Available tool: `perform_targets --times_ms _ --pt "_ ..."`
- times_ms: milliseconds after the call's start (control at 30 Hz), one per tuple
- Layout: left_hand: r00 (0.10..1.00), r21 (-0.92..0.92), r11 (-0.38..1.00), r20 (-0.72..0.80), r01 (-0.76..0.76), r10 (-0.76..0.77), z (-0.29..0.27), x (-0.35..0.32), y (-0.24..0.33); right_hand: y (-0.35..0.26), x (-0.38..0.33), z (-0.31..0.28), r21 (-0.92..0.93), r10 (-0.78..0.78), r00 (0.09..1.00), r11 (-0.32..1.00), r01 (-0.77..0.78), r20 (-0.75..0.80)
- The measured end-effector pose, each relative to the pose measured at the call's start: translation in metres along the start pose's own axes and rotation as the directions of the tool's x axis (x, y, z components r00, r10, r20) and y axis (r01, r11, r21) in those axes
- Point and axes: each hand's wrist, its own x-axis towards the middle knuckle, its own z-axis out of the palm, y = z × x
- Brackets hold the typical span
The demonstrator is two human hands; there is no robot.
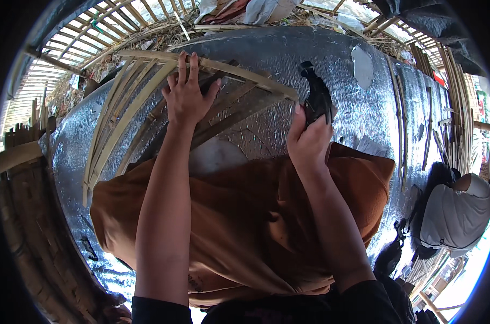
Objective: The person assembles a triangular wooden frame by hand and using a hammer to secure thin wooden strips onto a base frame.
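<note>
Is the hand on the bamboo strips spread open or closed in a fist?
Spread open. The left hand lies flat on the bamboo strips, fingers apart and pointing away from the person.

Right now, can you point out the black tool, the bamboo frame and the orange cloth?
black tool (316, 100), head view, on its body above the right hand.
bamboo frame (239, 73), head view, on the upper strip.
orange cloth (245, 216), head view, on its middle between the forearms.
</note>
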Motion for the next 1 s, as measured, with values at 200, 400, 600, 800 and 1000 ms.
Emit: perform_targets --times_ms 200,400,600,800,1000 --pt "0.995 0.006 1.0 -0.097 -0.014 0.014 0.001 0.011 -0.01 -0.009 0.011 -0.002 -0.151 0.191 0.904 0.978 -0.143 0.382" --pt "1.0 -0.061 0.998 -0.023 0.009 -0.011 -0.003 0.008 -0.001 -0.005 0.013 0.004 0.15 0.222 0.973 0.961 -0.23 0.068" --pt "0.999 -0.056 0.998 -0.037 -0.009 0.007 -0.003 0.007 -0.001 -0.003 0.02 0.009 0.168 0.245 0.963 0.95 -0.262 0.116" --pt "1.0 -0.025 1.0 -0.017 -0.003 0.002 -0.003 0.008 -0.001 -0.003 0.017 0.017 0.066 0.311 0.888 0.934 -0.352 0.338" --pt "1.0 -0.013 1.0 -0.007 0.018 -0.018 -0.005 0.009 0.001 -0.002 0.018 0.018 0.016 0.315 0.862 0.937 -0.35 0.398"
